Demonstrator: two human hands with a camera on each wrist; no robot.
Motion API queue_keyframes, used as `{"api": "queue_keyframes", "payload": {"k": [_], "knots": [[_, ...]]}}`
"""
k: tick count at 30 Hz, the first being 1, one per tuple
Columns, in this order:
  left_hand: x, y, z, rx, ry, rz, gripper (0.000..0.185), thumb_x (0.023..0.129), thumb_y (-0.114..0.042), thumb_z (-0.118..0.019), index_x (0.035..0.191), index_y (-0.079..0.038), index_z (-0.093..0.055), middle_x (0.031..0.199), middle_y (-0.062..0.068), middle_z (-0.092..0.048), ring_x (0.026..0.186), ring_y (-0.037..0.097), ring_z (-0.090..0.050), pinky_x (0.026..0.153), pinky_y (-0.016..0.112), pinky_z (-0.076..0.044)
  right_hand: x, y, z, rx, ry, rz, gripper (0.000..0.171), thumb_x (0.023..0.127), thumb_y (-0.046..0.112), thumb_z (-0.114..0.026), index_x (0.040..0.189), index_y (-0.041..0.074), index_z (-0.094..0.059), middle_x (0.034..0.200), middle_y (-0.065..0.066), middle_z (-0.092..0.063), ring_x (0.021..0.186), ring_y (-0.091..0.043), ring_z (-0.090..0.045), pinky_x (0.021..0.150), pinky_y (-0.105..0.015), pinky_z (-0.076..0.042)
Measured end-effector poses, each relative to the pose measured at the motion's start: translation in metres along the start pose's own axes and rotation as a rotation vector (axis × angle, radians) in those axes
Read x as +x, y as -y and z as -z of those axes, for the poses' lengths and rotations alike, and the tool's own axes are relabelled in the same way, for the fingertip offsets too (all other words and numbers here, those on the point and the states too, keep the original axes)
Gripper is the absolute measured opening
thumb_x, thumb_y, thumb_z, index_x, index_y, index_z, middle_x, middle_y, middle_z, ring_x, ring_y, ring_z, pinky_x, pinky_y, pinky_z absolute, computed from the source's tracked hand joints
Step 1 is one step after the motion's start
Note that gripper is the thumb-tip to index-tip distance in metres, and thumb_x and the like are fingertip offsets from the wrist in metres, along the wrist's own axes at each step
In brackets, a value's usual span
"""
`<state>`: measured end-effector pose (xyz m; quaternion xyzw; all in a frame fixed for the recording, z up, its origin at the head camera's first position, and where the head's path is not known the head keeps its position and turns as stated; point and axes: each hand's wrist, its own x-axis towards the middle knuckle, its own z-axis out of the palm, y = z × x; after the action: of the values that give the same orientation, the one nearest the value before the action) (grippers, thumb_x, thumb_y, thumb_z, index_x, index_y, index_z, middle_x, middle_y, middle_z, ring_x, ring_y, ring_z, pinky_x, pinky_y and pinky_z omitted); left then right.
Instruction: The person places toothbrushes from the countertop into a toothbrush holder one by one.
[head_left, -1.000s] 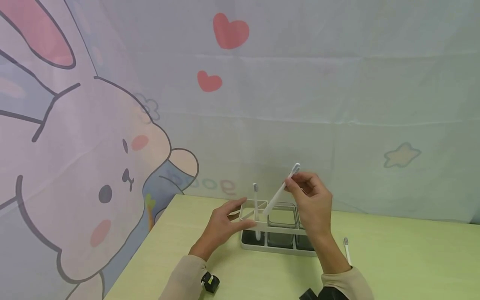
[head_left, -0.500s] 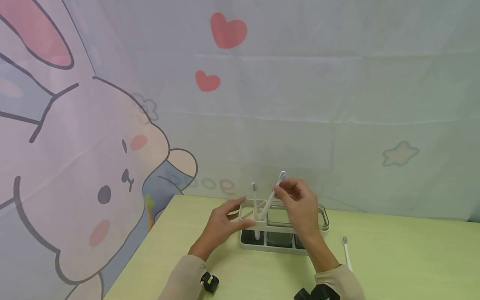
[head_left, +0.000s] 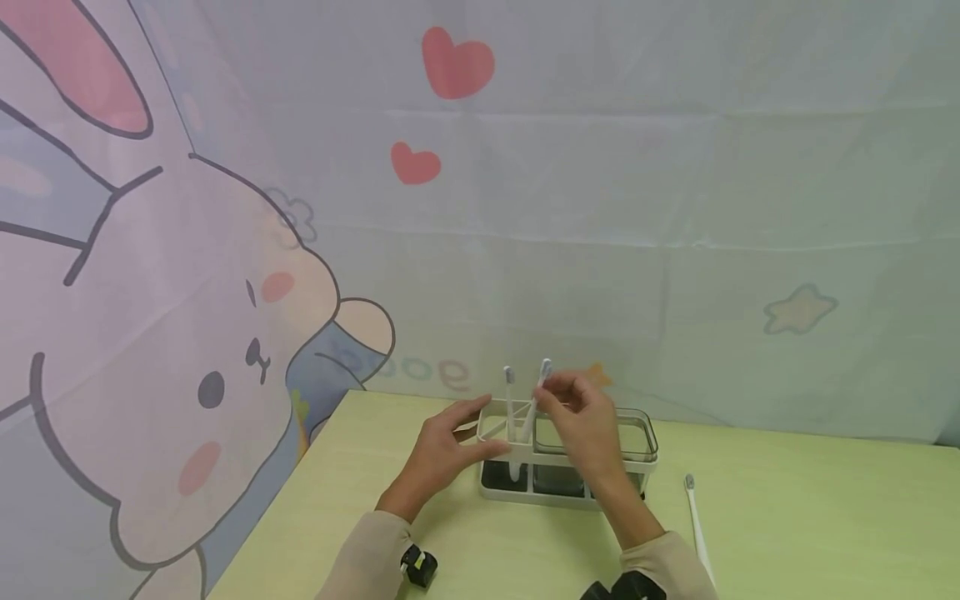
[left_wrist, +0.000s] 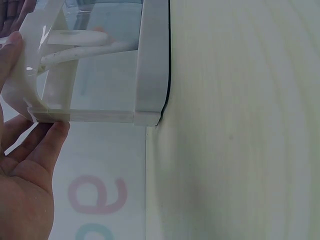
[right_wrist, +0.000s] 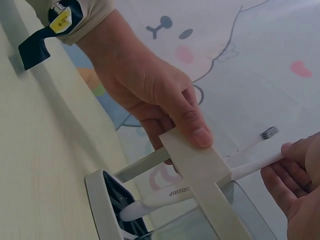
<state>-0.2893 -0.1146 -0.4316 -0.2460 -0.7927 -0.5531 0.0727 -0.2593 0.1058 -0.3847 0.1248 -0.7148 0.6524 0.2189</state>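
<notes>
A white toothbrush holder [head_left: 551, 458] with an upper frame and dark-floored base compartments stands on the table. My left hand [head_left: 442, 446] grips its upper frame at the left end, thumb in front and fingers behind. One toothbrush [head_left: 509, 379] stands upright in a left compartment. Just right of it, my right hand [head_left: 588, 425] pinches a second white toothbrush [right_wrist: 255, 165] near its head, bristle end up and slightly tilted. In the left wrist view, two handles [left_wrist: 77, 37] show below the upper frame, inside the holder.
A third toothbrush [head_left: 697, 521] lies on the table right of my right forearm. Clear cups [head_left: 636, 433] occupy the holder's middle and right part. The pale yellow-green table [head_left: 810, 517] meets a hanging cloth [head_left: 570, 208] printed with a rabbit and hearts.
My right hand has moved left and down, carrying its toothbrush from above the holder into the left section. The left hand keeps its grip in place.
</notes>
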Motion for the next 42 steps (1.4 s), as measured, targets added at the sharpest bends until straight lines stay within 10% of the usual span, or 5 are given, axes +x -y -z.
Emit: {"api": "queue_keyframes", "payload": {"k": [42], "knots": [[0.001, -0.002, -0.002, 0.044, 0.003, 0.003, 0.074, 0.088, -0.022, -0.091, 0.152, -0.008, -0.058, 0.145, 0.009, -0.062, 0.137, 0.030, -0.058, 0.110, 0.032, -0.054, -0.002, -0.010, -0.002, -0.135, 0.040, 0.003, 0.014, 0.096, 0.002, -0.079, 0.107, -0.001, -0.072, 0.101, -0.012, -0.075, 0.093, -0.025, -0.072, 0.086, -0.022, -0.061]]}}
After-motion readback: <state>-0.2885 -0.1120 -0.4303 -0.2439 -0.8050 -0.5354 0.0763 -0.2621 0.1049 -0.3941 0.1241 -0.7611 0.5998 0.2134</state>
